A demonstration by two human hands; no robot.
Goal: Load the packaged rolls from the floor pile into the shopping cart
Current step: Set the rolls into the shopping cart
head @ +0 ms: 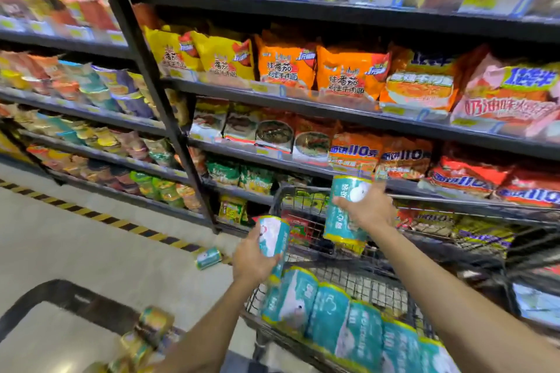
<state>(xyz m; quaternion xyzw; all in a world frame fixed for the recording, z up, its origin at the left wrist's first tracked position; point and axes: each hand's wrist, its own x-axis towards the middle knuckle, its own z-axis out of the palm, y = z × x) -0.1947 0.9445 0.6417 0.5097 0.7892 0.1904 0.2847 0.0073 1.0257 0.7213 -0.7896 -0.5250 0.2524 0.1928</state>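
Packaged rolls (348, 324) in teal wrap already lie side by side along the near end of the shopping cart (306, 191), so the loading looks well under way. Two more are held over it. The left hand (253, 260) has its fingers curled round one roll (274, 235), upright just over the cart's near left corner, above the row lying there. The right hand (368, 209) grips a second roll (344, 215) from the side, fingers wrapped across its middle. That one hangs over the middle of the cart, above bare wire floor. Neither is let go yet.

Outside the cart, off its left side, a stray roll (208, 257) lies on the floor by the foot of the shelves (333, 118). Further to the cart's left, close by the person, there is a blurred heap (145, 336) of packages in teal and yellow. It may be the rest of the pile, but I can't tell for sure. By my reckoning the cart's far end has plenty of room, and at least the stray one is left to fetch.
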